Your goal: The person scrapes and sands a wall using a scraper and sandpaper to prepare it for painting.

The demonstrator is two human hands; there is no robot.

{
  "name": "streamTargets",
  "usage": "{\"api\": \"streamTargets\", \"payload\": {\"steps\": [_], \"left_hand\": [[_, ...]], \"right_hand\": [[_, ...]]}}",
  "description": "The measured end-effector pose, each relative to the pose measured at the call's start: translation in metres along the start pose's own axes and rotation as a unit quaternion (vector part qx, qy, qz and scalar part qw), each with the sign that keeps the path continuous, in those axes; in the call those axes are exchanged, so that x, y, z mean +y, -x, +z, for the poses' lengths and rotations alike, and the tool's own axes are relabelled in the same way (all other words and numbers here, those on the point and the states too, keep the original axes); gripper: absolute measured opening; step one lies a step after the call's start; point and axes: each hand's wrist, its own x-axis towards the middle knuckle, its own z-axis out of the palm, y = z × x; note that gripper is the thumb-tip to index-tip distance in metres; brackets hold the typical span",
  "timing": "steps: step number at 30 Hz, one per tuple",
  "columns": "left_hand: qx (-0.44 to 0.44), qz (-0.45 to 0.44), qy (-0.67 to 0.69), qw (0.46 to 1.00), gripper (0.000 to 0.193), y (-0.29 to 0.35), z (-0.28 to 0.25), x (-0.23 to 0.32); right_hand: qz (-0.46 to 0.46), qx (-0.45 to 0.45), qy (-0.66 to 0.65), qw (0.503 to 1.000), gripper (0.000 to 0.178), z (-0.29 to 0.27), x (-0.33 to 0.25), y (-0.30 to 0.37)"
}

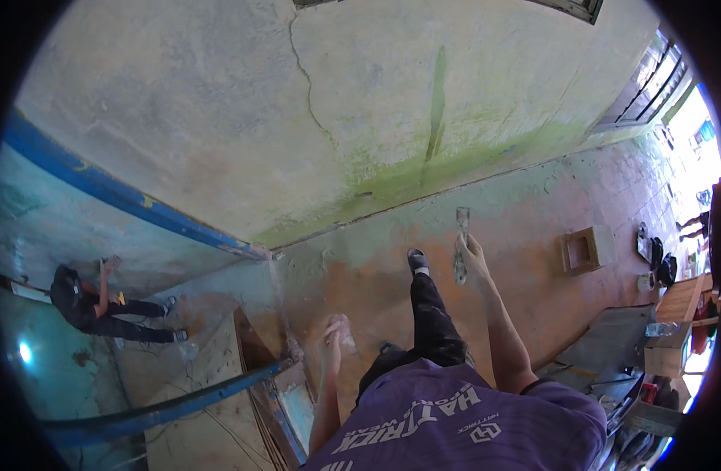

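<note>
My right hand [473,255] is closed round a putty knife [460,269]. Its blade points away from me toward the wall, and its handle looks smeared with pale filler. Lower and to the left, my left hand [330,342] is closed on a pale pinkish-white bundle [345,334]; whether it is a bag, a cloth or a lump of filler I cannot tell. Both hands are apart from the wall [376,118], which is patchy off-white with green toward its base and has a long crack. A darker green streak runs down it.
A wooden box [586,250] stands on the floor to the right. Furniture and clutter [611,345] fill the lower right. A blue door frame [133,206] bounds the left; beyond it another person [82,302] works at a wall. A wooden board [211,369] leans nearby.
</note>
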Motion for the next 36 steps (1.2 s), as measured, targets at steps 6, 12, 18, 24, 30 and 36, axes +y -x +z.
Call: {"api": "streamTargets", "payload": {"steps": [6,12,18,24,30,36], "left_hand": [[-0.037,-0.04,-0.018,0.998,0.025,-0.104,0.085,0.045],[-0.057,-0.054,0.006,0.997,0.032,-0.217,0.165,0.025],[-0.081,-0.065,-0.003,0.995,0.038,-0.325,0.224,0.054],[-0.085,-0.034,0.021,0.996,0.037,-0.362,0.232,0.073],[-0.076,-0.018,-0.008,0.997,0.034,-0.355,0.206,0.054],[-0.066,-0.048,-0.002,0.997,0.036,-0.349,0.215,0.057]], "right_hand": [[-0.016,-0.062,-0.008,0.998,0.032,0.095,-0.006,-0.147],[-0.095,-0.071,0.105,0.987,0.033,0.198,-0.021,-0.281],[-0.227,-0.021,0.196,0.954,0.031,0.252,-0.025,-0.362],[-0.341,-0.086,0.138,0.926,0.035,0.293,-0.086,-0.359],[-0.291,-0.075,0.205,0.931,0.035,0.258,-0.056,-0.374],[-0.305,-0.098,0.13,0.938,0.03,0.297,-0.095,-0.345]]}}
